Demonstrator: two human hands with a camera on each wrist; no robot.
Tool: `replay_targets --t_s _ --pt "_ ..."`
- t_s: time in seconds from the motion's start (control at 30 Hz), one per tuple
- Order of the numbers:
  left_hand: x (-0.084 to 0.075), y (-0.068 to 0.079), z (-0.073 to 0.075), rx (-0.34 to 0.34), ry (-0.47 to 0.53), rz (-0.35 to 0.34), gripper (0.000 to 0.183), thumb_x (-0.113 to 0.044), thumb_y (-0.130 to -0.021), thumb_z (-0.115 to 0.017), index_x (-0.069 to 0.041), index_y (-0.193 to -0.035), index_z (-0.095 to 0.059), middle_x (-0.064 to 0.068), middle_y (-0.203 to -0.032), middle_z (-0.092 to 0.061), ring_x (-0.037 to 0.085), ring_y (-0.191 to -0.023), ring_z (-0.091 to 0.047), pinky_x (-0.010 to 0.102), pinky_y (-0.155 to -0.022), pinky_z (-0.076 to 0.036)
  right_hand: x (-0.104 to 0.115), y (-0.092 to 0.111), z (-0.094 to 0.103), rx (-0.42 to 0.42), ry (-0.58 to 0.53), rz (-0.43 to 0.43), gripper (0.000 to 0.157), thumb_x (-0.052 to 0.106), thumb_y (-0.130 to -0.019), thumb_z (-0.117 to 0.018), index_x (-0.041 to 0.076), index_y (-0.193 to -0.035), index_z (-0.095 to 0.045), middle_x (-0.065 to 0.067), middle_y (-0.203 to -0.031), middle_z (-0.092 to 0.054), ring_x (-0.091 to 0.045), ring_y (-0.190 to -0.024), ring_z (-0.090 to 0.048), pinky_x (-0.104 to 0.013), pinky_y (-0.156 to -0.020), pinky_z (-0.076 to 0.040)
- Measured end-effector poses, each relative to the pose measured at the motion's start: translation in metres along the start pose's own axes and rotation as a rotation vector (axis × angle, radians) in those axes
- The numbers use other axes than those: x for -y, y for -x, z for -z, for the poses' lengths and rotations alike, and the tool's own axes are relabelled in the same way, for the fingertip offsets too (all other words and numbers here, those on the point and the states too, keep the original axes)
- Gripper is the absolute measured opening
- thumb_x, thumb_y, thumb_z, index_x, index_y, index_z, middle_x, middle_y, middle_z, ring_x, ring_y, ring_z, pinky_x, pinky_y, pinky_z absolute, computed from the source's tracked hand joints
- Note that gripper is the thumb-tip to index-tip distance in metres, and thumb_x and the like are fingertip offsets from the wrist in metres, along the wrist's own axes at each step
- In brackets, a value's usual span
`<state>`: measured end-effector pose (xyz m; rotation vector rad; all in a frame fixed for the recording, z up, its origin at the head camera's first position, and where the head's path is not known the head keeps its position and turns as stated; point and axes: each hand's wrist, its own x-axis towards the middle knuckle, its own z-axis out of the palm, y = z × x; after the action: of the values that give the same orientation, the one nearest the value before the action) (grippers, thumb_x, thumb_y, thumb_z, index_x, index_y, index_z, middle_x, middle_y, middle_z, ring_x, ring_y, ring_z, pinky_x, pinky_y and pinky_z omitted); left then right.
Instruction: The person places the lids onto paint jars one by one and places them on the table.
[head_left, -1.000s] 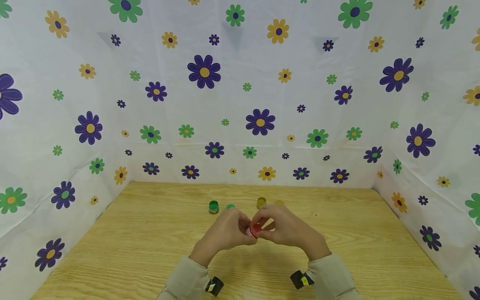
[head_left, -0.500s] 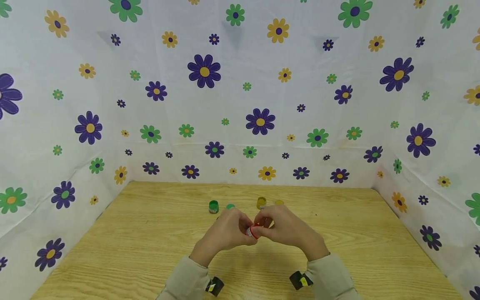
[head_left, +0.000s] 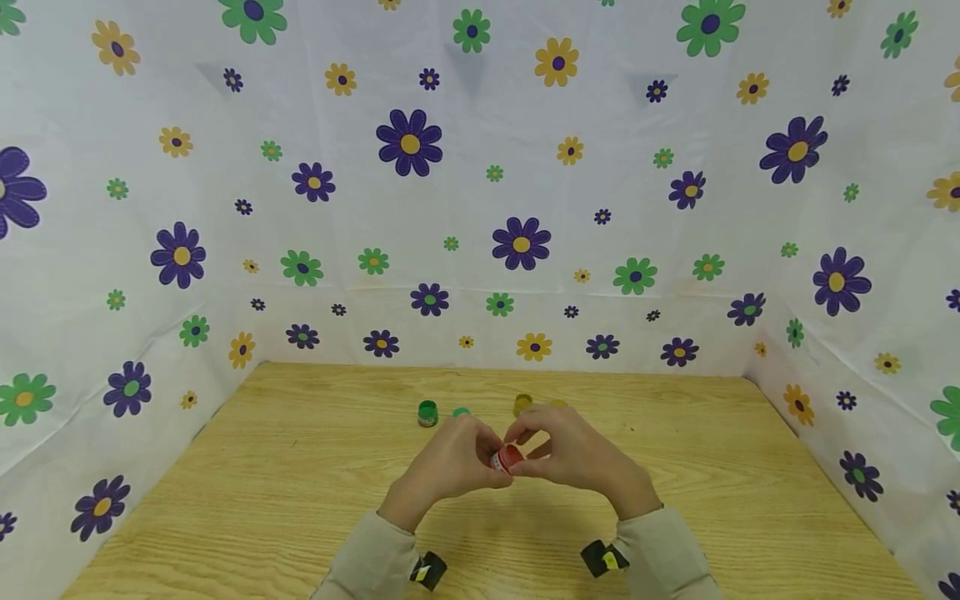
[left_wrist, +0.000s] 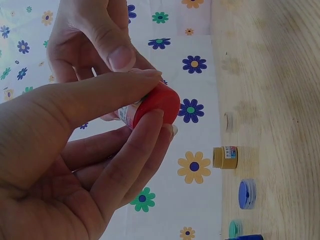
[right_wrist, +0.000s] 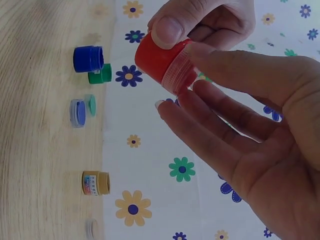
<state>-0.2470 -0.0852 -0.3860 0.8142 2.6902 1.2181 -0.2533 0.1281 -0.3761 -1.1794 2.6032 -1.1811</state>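
Note:
In the head view my left hand [head_left: 450,458] grips a small red paint jar [head_left: 502,460] in the middle, tilted toward the right. The right wrist view shows the jar's red body [right_wrist: 154,57] under the left thumb, with its clear ridged lid [right_wrist: 176,72] facing my right hand [right_wrist: 265,125]. My right thumb lies on one side of that lid and fingertips meet its opposite side, pinching it. From the left wrist the jar's red base [left_wrist: 162,105] points away, between the left thumb and fingers; the lid end is hidden there.
On the wooden table [head_left: 300,483] behind the hands stand a green jar [head_left: 427,413] and a yellow jar [head_left: 522,405]. A green lid [head_left: 461,412] and a yellow lid [head_left: 559,404] lie beside them. A blue jar [right_wrist: 88,59] and blue lid [right_wrist: 77,113] show from the right wrist.
My right fingers closed in over the lid half a second ago, then spread back outward, so more of the jar's red end shows now. The left hand stays nearly still.

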Motion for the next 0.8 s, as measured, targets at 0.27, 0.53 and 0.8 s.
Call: replay_targets --t_s 0.27,0.53,0.8 --pt "0.0002 0.0006 -0.0002 -0.008 -0.003 -0.005 0.016 -0.01 -0.079 -0.087 -0.005 -0.092 -0.08 0.003 -0.084 -0.078 0.008 -0.071 -0.068 0.021 -0.065 -0.057 -0.0025 -0.0002 -0.0014 0.019 -0.037 0.035 0.022 -0.002 -0.087 -0.079 0.008 -0.105 -0.073 -0.007 -0.105 -0.07 -0.021 -0.102 -0.07 -0.022 -0.079 -0.061" --pt "-0.0002 0.0002 -0.0022 0.008 0.017 -0.007 0.015 -0.008 -0.077 -0.087 -0.005 -0.09 -0.08 0.004 -0.082 -0.078 0.008 -0.07 -0.07 0.022 -0.064 -0.058 -0.002 -0.0002 -0.0011 0.025 -0.007 -0.009 0.012 0.008 -0.091 -0.078 0.011 -0.102 -0.075 -0.002 -0.099 -0.075 -0.015 -0.094 -0.072 -0.022 -0.074 -0.061" --pt "0.0 -0.0008 -0.003 0.011 0.013 -0.008 0.014 -0.008 -0.078 -0.087 -0.006 -0.09 -0.08 0.003 -0.082 -0.078 0.007 -0.069 -0.07 0.021 -0.063 -0.057 -0.0018 -0.0003 -0.0004 0.024 0.024 -0.034 0.007 0.012 -0.093 -0.076 0.012 -0.1 -0.074 -0.001 -0.094 -0.075 -0.009 -0.087 -0.071 -0.018 -0.072 -0.058"
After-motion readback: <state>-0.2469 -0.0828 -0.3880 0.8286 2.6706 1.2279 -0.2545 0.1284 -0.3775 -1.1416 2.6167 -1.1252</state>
